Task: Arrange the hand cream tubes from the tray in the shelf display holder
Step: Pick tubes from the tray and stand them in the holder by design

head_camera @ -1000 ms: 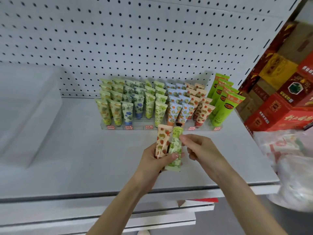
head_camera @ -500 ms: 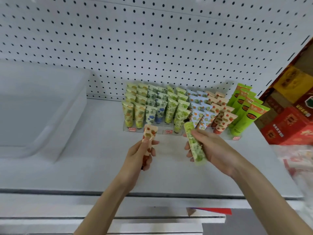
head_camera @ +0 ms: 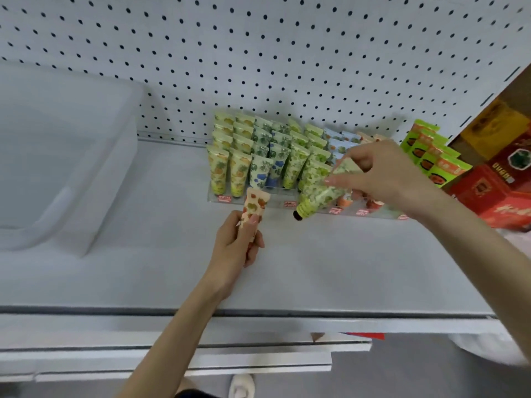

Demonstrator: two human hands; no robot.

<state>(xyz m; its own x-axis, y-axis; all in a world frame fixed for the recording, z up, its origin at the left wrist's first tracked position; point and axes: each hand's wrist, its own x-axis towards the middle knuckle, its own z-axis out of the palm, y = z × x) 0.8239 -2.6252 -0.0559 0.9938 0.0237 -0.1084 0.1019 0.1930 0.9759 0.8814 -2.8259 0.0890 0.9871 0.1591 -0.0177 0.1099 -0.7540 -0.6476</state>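
Left hand (head_camera: 237, 245), frame centre: fingers wrapped round a peach-patterned tube (head_camera: 254, 206), flat end up, just in front of the display holder (head_camera: 273, 200). Right hand (head_camera: 388, 176), right of centre: pinches a green tube (head_camera: 321, 193) near its flat end, tilted, black cap low and left at the holder's front edge. Holder mid-frame below the pegboard (head_camera: 258, 53), rows of tubes upright. Translucent tray (head_camera: 86, 182) at left. Red boxes (head_camera: 502, 196) far right.

There are one left hand (head_camera: 232, 248) and one right hand (head_camera: 382, 173), one orange-patterned tube (head_camera: 254, 205) and one green-patterned tube (head_camera: 319, 195) held, one clear display holder (head_camera: 277, 200), one translucent tray (head_camera: 94, 196), four bright green tubes (head_camera: 448, 170), and shelved patterned tubes (head_camera: 260, 170) too crowded to count.
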